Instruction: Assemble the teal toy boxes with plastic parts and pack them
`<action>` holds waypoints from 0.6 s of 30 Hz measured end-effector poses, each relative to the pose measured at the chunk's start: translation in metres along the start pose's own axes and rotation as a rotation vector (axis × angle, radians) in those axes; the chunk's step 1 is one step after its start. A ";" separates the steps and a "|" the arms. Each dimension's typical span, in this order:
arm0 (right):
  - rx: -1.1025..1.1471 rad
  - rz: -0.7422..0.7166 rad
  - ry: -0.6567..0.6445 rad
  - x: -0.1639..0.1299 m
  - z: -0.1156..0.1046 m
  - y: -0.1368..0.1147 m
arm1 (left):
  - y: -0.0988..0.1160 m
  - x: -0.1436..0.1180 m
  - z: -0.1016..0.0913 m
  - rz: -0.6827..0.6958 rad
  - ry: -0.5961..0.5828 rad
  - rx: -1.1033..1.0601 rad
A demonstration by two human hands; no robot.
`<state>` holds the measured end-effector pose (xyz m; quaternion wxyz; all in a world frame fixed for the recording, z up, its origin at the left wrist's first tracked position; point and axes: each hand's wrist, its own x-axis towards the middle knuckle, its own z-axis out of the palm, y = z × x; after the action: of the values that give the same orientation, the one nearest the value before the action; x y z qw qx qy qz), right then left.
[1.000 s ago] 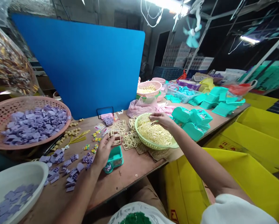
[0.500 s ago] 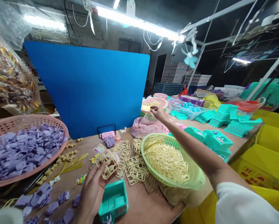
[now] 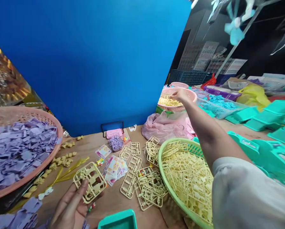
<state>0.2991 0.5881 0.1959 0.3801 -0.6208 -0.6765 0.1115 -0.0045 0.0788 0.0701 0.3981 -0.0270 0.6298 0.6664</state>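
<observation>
My left hand (image 3: 69, 206) grips a cream plastic sprue frame (image 3: 90, 182), thumb on top, above the lower left of the table. Stretched far forward, my right hand (image 3: 180, 96) is at the pink basket (image 3: 192, 95) of pale yellow pieces (image 3: 167, 101). Its fingers are bent together over the pieces; what they hold is too small to make out. Between my arms lie loose sprue frames (image 3: 150, 189) in a pile, beside several printed cards (image 3: 115, 170). A light green basket (image 3: 167, 184) full of similar frames (image 3: 187, 178) stands below my right forearm.
A teal box (image 3: 118, 219) sits at the near edge. On the left is a pink basket (image 3: 58, 127) of purple parts (image 3: 25, 149). A big blue panel (image 3: 92, 63) stands behind. Teal cases (image 3: 273, 156) and a pink plastic bag (image 3: 161, 127) are on the right side.
The view has tilted down and come closer to the table. My right hand has lowered towards the pieces in the far pink basket. My left hand still holds the sprue frame, now clear of the cards.
</observation>
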 end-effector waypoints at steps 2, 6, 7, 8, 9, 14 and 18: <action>0.087 0.059 0.060 -0.003 -0.019 -0.005 | -0.006 0.006 0.003 -0.056 -0.071 -0.070; 0.335 0.030 0.077 -0.038 -0.055 -0.030 | -0.020 0.006 0.012 -0.061 -0.317 -0.154; 0.401 0.002 0.030 -0.053 -0.061 -0.038 | -0.022 0.002 0.016 -0.038 -0.367 -0.158; 0.460 -0.029 -0.034 -0.071 -0.066 -0.046 | -0.023 -0.004 0.019 -0.018 -0.403 -0.161; 0.511 -0.059 -0.111 -0.092 -0.068 -0.054 | -0.023 -0.012 0.022 -0.002 -0.426 -0.166; 0.675 -0.129 -0.612 -0.224 -0.066 -0.083 | -0.018 -0.064 0.029 0.020 -0.636 -0.174; 0.737 -0.300 -1.024 -0.315 -0.061 -0.113 | -0.021 -0.088 0.021 0.009 -0.765 -0.164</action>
<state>0.2347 0.2537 0.1901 0.2090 -0.2166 -0.7689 0.5641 0.0770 0.0511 0.1044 0.5980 0.1946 0.3806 0.6781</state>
